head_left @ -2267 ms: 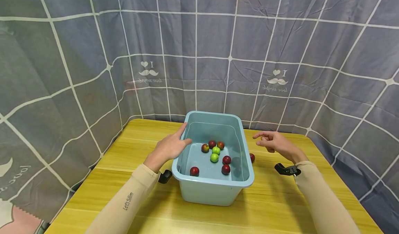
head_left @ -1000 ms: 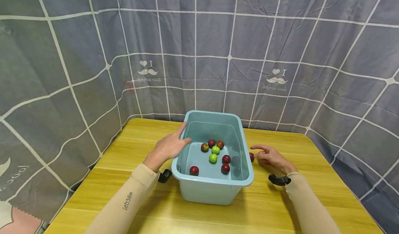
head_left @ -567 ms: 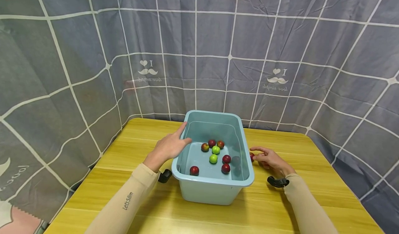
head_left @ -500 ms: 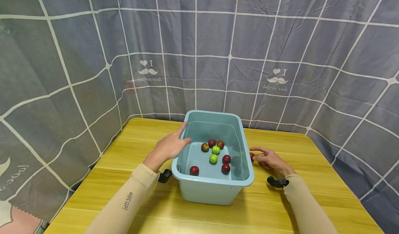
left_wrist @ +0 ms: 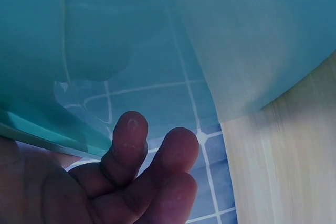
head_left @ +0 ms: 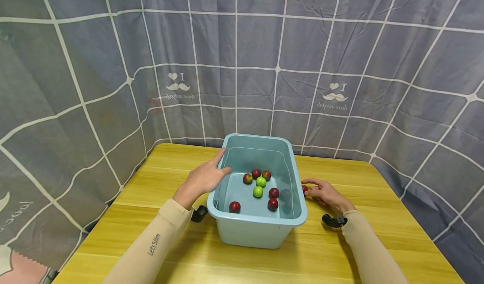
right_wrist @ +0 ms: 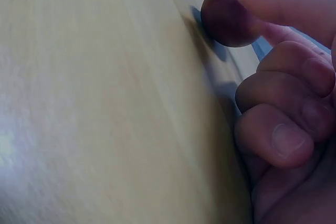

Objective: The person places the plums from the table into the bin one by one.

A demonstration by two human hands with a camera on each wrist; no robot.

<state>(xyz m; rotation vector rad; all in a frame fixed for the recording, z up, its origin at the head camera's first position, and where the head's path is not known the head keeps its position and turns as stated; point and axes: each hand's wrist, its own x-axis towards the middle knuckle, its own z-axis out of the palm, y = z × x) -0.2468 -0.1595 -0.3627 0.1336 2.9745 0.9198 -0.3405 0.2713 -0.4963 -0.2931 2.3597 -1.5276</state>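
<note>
My left hand (head_left: 204, 178) rests on the left rim of a light blue plastic tub (head_left: 249, 233), its index finger straight along the rim and its thumb over the inside. In the left wrist view, the other fingers (left_wrist: 176, 153) hang loosely bent outside the wall. Several dark red plums (head_left: 235, 207) and two bright green plums (head_left: 258, 191) lie on the tub's floor. Just right of the tub, my right hand (head_left: 326, 192) pinches a dark red plum (right_wrist: 228, 17) between thumb and index finger, low by the tabletop. The remaining fingers are curled beneath. The tub wall partly hides this plum in the head view.
The tub stands mid-table on a yellow wooden table (head_left: 151, 183). A grey curtain with white grid lines (head_left: 257, 86) hangs behind the table and along both sides. A black wrist camera (head_left: 334, 221) sits on the right wrist.
My right hand has come down and left to the plum beside the tub, and its thumb and index finger have closed on it. My left hand and the tub have stayed put.
</note>
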